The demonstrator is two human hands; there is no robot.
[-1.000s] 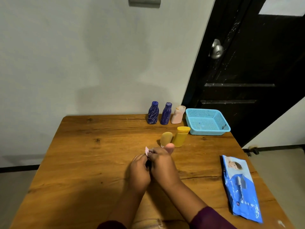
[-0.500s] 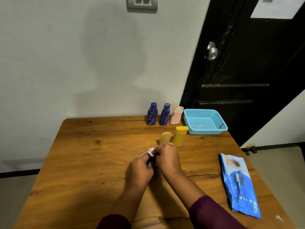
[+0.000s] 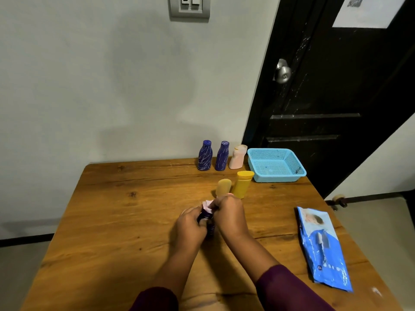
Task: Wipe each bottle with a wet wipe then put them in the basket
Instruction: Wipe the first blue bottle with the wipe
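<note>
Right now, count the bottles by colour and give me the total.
Dark blue bottles: 3 (two at the back, one gripped by the left hand)
Pink bottle: 1
Yellow bottles: 2
Total: 6 bottles

Dark blue bottle mid-table, pink wipe at its top; five bottles upright near blue basket
</note>
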